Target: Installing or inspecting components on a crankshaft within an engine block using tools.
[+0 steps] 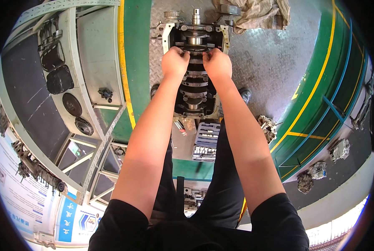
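Observation:
An open engine block (pixel 167 38) lies on the floor plate in front of me, with its crankshaft (pixel 196 17) running lengthwise through it. Several dark bearing caps bridge the shaft. Both my hands reach over the upper half of the block. My left hand (pixel 175 62) is closed, its curled fingers at the left end of a bearing cap (pixel 196 53). At the cap's right end, my right hand (pixel 217 64) is closed in the same way. The fingertips are partly hidden behind the hands.
A crumpled cloth (pixel 264 14) lies beyond the block to the right. Nearer my legs is an open socket set case (pixel 205 140). Metal shelving with engine parts (pixel 72 104) stands on the left. Another metal part (pixel 267 127) sits right of my forearm.

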Demonstrator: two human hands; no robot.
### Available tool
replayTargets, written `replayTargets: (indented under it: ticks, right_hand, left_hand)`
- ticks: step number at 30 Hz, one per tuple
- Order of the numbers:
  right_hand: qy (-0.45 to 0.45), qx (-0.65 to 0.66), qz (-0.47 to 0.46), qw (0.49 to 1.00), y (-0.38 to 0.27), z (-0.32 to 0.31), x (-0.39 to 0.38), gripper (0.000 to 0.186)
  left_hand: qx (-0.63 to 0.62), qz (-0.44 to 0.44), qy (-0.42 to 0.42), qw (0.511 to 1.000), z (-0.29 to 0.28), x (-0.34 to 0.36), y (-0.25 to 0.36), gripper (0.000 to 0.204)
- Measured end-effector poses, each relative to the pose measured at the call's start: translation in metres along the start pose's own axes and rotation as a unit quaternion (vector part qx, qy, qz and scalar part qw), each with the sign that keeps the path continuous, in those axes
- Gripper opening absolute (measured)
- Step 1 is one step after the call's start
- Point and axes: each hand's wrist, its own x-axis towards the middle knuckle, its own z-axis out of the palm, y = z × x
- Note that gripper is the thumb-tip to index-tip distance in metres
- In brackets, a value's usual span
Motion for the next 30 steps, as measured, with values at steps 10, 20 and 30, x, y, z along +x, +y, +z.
replayTargets:
  ticks: [10,20,30]
  right_hand:
    - [0.051,0.098,-0.082,0.991,0.008,0.003,-0.009,0.027]
    - [0.049,0.046,-0.145,0.987,0.010,0.004,-0.004,0.021]
    - [0.026,0.039,-0.110,0.993,0.012,0.006,-0.003,0.024]
  left_hand:
    - [-0.069,0.038,0.002,0.997,0.008,0.004,-0.020,0.032]
    - [0.076,0.260,-0.074,0.960,-0.010,0.024,-0.019,0.026]
    - [0.174,0.091,-0.025,0.980,0.000,0.004,0.002,0.024]
